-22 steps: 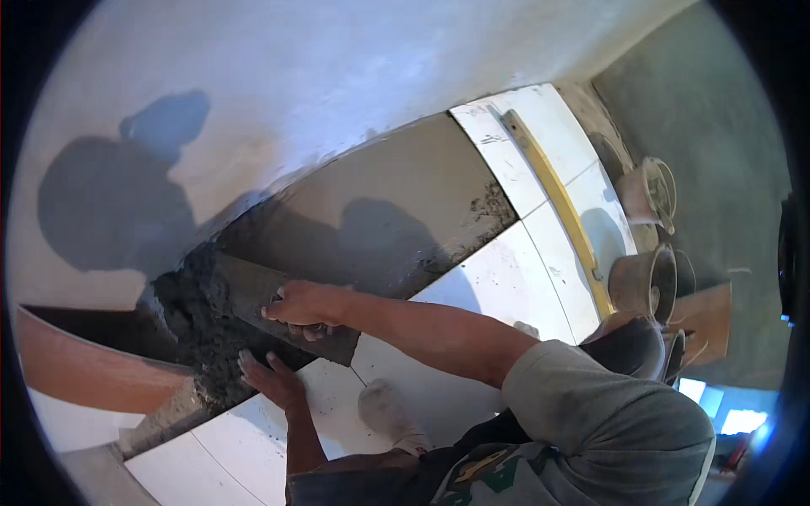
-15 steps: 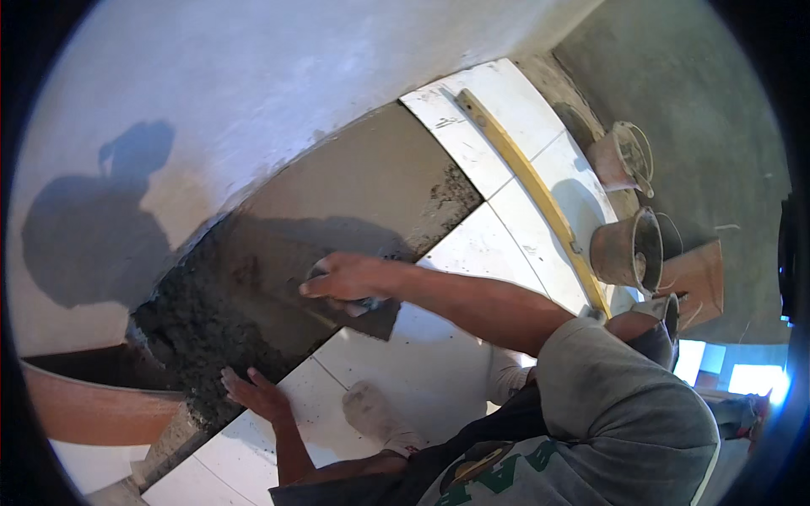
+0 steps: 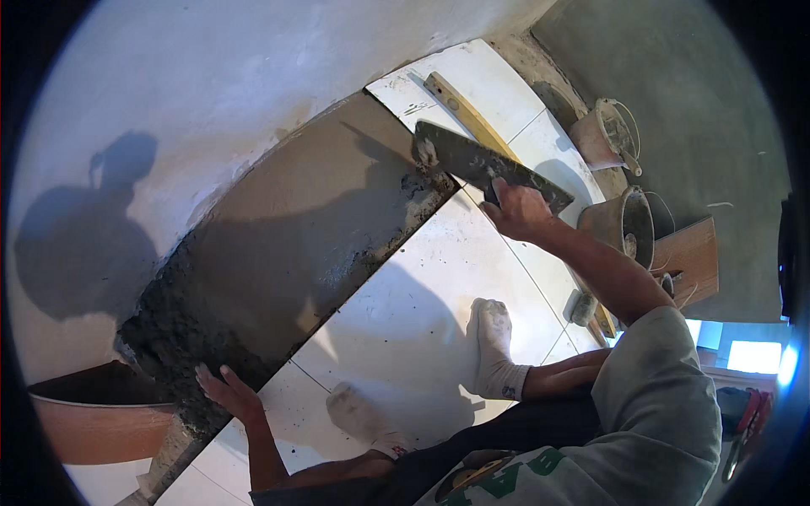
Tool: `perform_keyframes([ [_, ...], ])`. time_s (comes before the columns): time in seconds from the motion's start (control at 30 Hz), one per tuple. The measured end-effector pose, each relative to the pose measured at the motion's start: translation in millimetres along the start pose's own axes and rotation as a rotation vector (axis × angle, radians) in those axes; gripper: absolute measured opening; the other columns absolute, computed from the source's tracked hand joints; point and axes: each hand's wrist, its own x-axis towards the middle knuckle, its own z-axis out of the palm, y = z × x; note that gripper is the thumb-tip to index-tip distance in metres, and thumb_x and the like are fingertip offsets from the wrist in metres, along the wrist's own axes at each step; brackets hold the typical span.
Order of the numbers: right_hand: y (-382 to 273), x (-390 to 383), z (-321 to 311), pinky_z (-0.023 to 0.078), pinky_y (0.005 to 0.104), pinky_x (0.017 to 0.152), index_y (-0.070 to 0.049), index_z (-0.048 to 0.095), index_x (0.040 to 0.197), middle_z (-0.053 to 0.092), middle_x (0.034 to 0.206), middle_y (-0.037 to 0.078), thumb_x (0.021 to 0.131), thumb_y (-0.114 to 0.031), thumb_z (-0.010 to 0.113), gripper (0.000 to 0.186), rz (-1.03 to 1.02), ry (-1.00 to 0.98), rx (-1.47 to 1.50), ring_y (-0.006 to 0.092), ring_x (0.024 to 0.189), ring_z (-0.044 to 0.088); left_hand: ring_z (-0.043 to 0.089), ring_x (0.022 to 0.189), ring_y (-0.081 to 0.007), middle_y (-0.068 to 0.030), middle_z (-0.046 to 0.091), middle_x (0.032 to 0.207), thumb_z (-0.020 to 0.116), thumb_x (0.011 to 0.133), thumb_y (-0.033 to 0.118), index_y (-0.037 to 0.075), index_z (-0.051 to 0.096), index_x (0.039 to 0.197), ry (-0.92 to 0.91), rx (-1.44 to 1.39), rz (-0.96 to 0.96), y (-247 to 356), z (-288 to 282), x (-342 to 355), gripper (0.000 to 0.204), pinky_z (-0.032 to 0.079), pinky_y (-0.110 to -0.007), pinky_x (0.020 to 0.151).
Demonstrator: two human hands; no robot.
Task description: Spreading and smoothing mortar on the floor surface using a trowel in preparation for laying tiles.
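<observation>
My right hand (image 3: 521, 212) is wrapped round the handle of a plastering trowel (image 3: 485, 164). Its long dark rectangular blade is raised and tilted, with a dab of mortar at the left end, above the corner where mortar meets tile. A strip of smoothed grey mortar (image 3: 287, 211) runs between the wall and the white tiles (image 3: 405, 329). Rough, dark crumbly mortar (image 3: 186, 312) continues from its near left end. My left hand (image 3: 232, 396), fingers apart and holding nothing, is by the rough mortar's edge; whether it touches is unclear.
A yellow spirit level (image 3: 477, 122) lies across the far tiles, partly behind the trowel. Two buckets (image 3: 601, 139) stand along the right wall, near a brown board (image 3: 688, 261). A mallet-like head (image 3: 582, 309) rests on the tiles. At lower left is a wide brown tub (image 3: 110, 426).
My right hand has carried the trowel off the mortar, up and to the right toward the tiles. My left hand stays by the rough mortar. The view has shifted slightly.
</observation>
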Motion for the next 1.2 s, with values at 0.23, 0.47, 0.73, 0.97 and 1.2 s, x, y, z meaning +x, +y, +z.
perform_keyframes([
  [0.23, 17.3, 2.2, 14.8, 0.051, 0.0498, 0.076, 0.001, 0.05, 0.105, 0.065, 0.087, 0.025, 0.091, -0.034, 0.055, 0.038, 0.046, 0.043, -0.127, 0.0402, 0.084, 0.065, 0.026, 0.137, -0.0389, -0.0258, 0.029, 0.146, 0.037, 0.1, 0.04, -0.004, 0.03, 0.141, -0.006, -0.055, 0.035, 30.1, -15.2, 11.0, 0.061, 0.017, -0.048, 0.113],
  [0.47, 22.5, 13.2, 3.2, 0.049, 0.0481, 0.079, 0.005, 0.058, 0.104, 0.064, 0.088, 0.029, 0.086, -0.044, 0.056, 0.052, 0.056, 0.103, 0.137, 0.0423, 0.089, 0.063, 0.027, 0.137, -0.0377, -0.0265, 0.03, 0.146, 0.038, 0.101, 0.033, -0.006, 0.031, 0.141, -0.134, -0.16, 0.25, 73.1, -68.8, 53.1, 0.056, 0.02, -0.046, 0.112],
  [0.73, -29.4, 66.9, 13.1, 0.051, 0.0425, 0.081, 0.004, 0.065, 0.103, 0.066, 0.097, 0.025, 0.083, -0.057, 0.055, 0.065, 0.106, -0.078, 0.485, 0.0347, 0.094, 0.065, 0.038, 0.131, -0.0357, -0.0265, 0.039, 0.14, 0.038, 0.102, 0.025, -0.009, 0.036, 0.136, -0.24, -0.242, 0.405, 122.9, -109.3, 119.8, 0.048, 0.028, -0.04, 0.109],
  [0.97, -73.4, 76.1, 41.1, 0.051, 0.0422, 0.084, 0.0, 0.065, 0.101, 0.067, 0.098, 0.022, 0.087, -0.047, 0.055, 0.05, 0.041, 0.085, 0.428, 0.0354, 0.096, 0.065, 0.043, 0.125, -0.0387, -0.0278, 0.043, 0.135, 0.038, 0.101, 0.026, -0.008, 0.039, 0.134, -0.419, -0.092, 0.487, 125.8, -76.1, 63.9, 0.047, 0.032, -0.042, 0.105],
  [1.2, -66.0, 105.3, 17.0, 0.051, 0.0424, 0.086, 0.001, 0.063, 0.105, 0.066, 0.102, 0.021, 0.088, -0.045, 0.055, 0.05, 0.18, 0.073, 0.559, 0.0332, 0.101, 0.064, 0.043, 0.124, -0.0367, -0.027, 0.045, 0.133, 0.037, 0.102, 0.032, -0.007, 0.039, 0.134, -0.421, -0.172, 0.219, 75.5, -56.3, 43.3, 0.051, 0.032, -0.041, 0.105],
])
